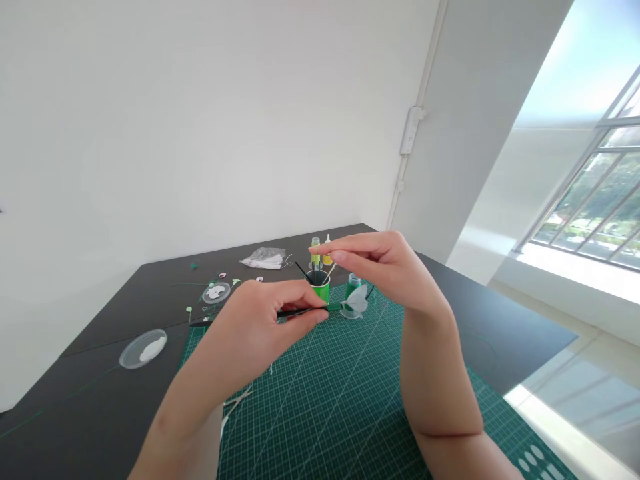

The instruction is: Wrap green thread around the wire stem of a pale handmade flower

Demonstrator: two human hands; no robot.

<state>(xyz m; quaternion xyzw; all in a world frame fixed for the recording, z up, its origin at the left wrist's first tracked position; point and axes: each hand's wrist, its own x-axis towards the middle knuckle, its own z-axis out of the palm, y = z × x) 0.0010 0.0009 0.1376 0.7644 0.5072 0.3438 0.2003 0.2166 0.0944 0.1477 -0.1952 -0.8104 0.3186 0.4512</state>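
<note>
My left hand (pixel 280 308) is closed in a pinch around a slim black tool, probably tweezers (pixel 301 311). At the tool's right end are a short green piece (pixel 335 307) and a translucent white petal flower (pixel 357 301). My right hand (pixel 377 263) hovers above a green cup (pixel 323 292), its index finger reaching left and its thumb close beneath. A thin pale stick (pixel 329 272) leans out of the cup up to the thumb; whether the fingers grip it is unclear. Dark sticks (pixel 303 272) also stand in the cup. A green jar (pixel 353 284) is behind the flower.
A green cutting mat (pixel 310 400) covers the near table, with pale scissors (pixel 237 400) beside my left forearm. Dishes with white pieces (pixel 131 353) (pixel 205 296) lie left. Behind the cup are a yellow bottle (pixel 327 256) and a plastic bag (pixel 265 257).
</note>
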